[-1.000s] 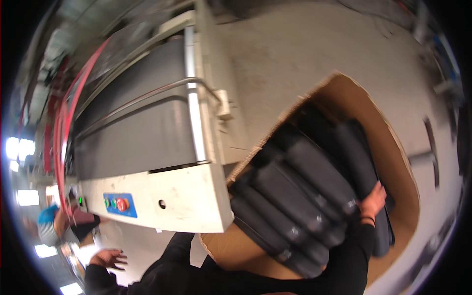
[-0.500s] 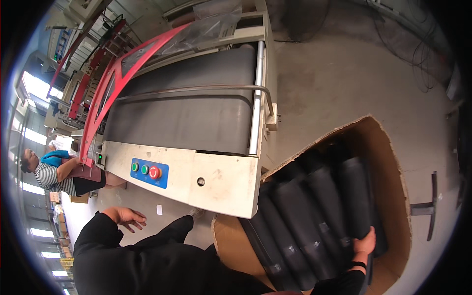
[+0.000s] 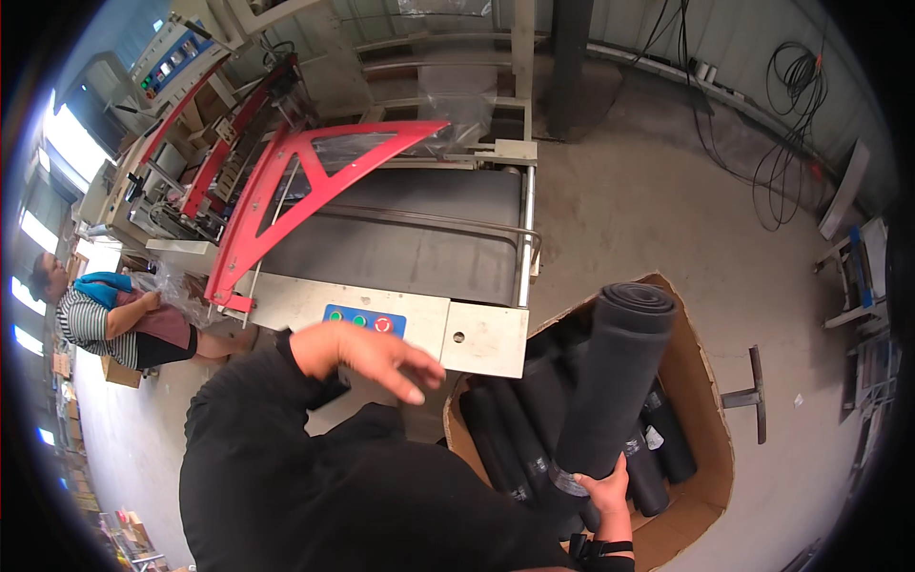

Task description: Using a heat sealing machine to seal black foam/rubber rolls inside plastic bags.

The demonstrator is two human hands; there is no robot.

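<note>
My right hand grips the lower end of a black rolled mat, which stands tilted upward above a cardboard box. The roll's far end shows its spiral layers, and a clear band wraps it near my fingers. Inside the box lie several more black rolls. My left hand hangs in the air with its fingers apart, holding nothing. Below it in the picture is the near side of a conveyor machine, with a button panel partly behind my hand.
A red triangular frame rises over the black conveyor belt. Another person stands at the left beside the machine. A metal T-shaped bar lies right of the box, and coiled cables hang on the far wall.
My right hand has lifted one roll out of the box and tilted it upward. My left hand has moved up and right, over the machine's near edge. The view has shifted too.
</note>
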